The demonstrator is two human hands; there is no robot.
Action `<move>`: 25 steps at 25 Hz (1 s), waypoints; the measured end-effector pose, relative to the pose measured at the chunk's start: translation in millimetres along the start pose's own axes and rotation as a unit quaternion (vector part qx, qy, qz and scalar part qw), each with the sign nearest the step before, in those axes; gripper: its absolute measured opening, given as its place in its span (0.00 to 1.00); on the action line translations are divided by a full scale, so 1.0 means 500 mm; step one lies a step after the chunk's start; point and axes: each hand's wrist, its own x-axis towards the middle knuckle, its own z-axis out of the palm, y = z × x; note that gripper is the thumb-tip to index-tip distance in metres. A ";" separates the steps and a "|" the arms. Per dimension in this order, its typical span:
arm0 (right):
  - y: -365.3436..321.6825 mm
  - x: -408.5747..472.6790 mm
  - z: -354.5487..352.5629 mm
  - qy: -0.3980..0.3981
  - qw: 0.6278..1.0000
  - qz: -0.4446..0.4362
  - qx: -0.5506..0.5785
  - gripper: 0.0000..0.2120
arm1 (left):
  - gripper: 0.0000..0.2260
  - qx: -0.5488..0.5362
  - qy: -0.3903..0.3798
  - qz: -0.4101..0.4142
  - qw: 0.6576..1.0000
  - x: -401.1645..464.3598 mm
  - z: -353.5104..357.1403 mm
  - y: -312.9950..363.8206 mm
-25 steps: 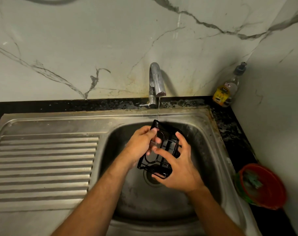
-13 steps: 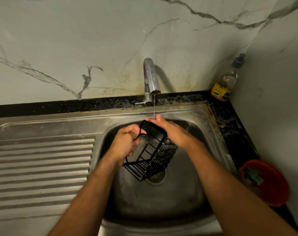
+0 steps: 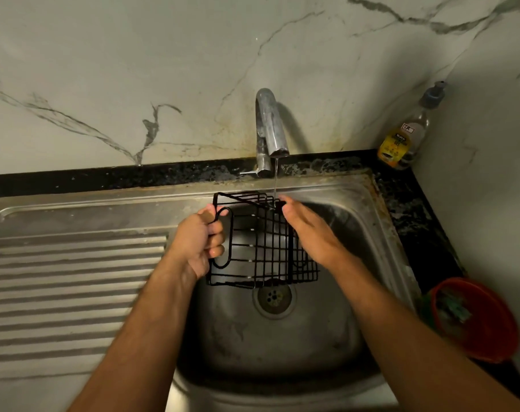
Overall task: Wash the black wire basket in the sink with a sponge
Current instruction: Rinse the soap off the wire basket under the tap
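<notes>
Nearest the camera, 2 bare forearms reach up from 6 o'clock into the steel sink (image 3: 380, 221), whose round drain (image 3: 274, 297) lies just below the work. The black wire basket (image 3: 261, 242) is held above the basin, over and slightly beyond the drain, tipped on its side so its grid wall faces up. The left hand (image 3: 197, 243) is at the basket's 9 o'clock edge, fingers curled tight around the looped wire handle. The right hand (image 3: 307, 230) lies along the basket's 3 o'clock side with fingers nearly straight, fingertips touching the top corner at about 1 o'clock. A thin stream of water falls from the tap (image 3: 269, 126) at 12 o'clock onto that corner. The ribbed drainboard (image 3: 68, 281) spreads out at 9 o'clock. At 4 o'clock a red bowl (image 3: 478, 337) sits on the dark counter, and at 2 o'clock a soap bottle (image 3: 404, 138) stands in the corner against the marble wall (image 3: 133, 69).
</notes>
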 end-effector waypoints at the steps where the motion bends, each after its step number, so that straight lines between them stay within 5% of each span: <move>1: 0.007 -0.004 0.009 0.005 1.000 0.006 0.018 0.37 | 0.15 -0.020 0.006 -0.016 1.000 0.000 0.005 0.008; 6: -0.001 0.010 0.003 -0.011 0.997 0.077 -0.021 0.39 | 0.15 -0.050 0.015 -0.062 0.997 0.012 0.038 0.039; 8: 0.003 0.035 -0.013 -0.051 0.990 0.108 -0.074 0.49 | 0.12 0.007 0.041 -0.041 0.998 0.019 0.052 0.043; 9: 0.007 0.049 -0.016 -0.066 0.986 0.116 -0.096 0.54 | 0.15 0.062 0.057 -0.017 0.996 0.022 0.056 0.042; 10: 0.004 0.061 -0.014 -0.077 0.983 0.122 -0.113 0.58 | 0.29 0.137 0.067 0.007 0.988 0.023 0.054 0.040; 11: -0.004 0.070 -0.012 -0.087 0.979 0.125 -0.136 0.60 | 0.43 0.240 0.062 0.013 0.969 0.024 0.055 0.038; 13: -0.028 0.083 -0.010 -0.090 0.975 0.110 -0.172 0.56 | 0.54 0.428 0.033 -0.005 0.903 0.014 0.072 0.034; 14: -0.041 0.089 -0.012 -0.082 0.975 0.107 -0.178 0.52 | 0.55 0.457 0.026 -0.021 0.889 0.013 0.078 0.030; 18: -0.064 0.095 -0.010 -0.020 0.980 0.122 -0.157 0.45 | 0.41 0.347 0.040 -0.071 0.934 0.035 0.065 0.027; 21: -0.080 0.074 0.046 0.029 0.978 -0.012 -0.204 0.30 | 0.39 0.353 0.072 -0.071 0.930 0.039 0.059 0.023; 25: -0.040 0.032 0.042 -0.075 0.954 -0.200 -0.212 0.25 | 0.44 0.337 0.086 -0.076 0.935 0.029 0.026 0.021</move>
